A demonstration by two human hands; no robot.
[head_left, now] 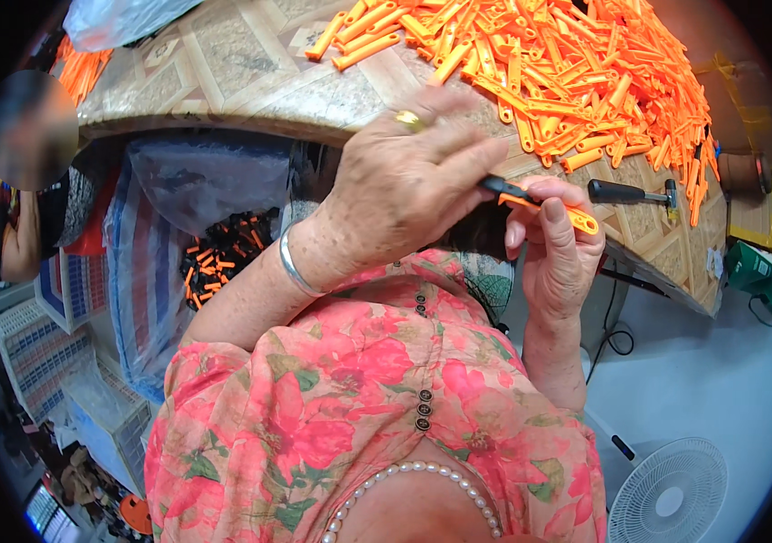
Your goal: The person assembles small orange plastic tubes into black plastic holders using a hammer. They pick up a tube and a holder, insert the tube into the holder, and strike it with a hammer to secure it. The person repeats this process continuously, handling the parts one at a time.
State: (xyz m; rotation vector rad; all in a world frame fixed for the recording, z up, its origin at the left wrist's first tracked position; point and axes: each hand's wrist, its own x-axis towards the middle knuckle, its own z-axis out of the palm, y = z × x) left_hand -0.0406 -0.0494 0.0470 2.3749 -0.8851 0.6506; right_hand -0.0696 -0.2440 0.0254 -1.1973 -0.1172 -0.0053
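Here we are over the hands, and we see the right hand (559, 249) pinching an orange piece (582, 220) between thumb and fingers, just in front of the table edge, with a black part (507, 189) at its left end (whether the two are joined, we can't say). In from the left comes the left hand (395, 172), fingers blurred over the black part's outer end, and we cannot tell if they are closed on it; we do catch a gold ring (409, 119) and a silver bangle (292, 262). Beyond, we have a big heap of orange pieces (567, 81) sprawling over the patterned tabletop (250, 63), a black-handled hammer (618, 191) lying near it, and down left we spot black-and-orange pieces (221, 261) inside a striped bag (137, 281)
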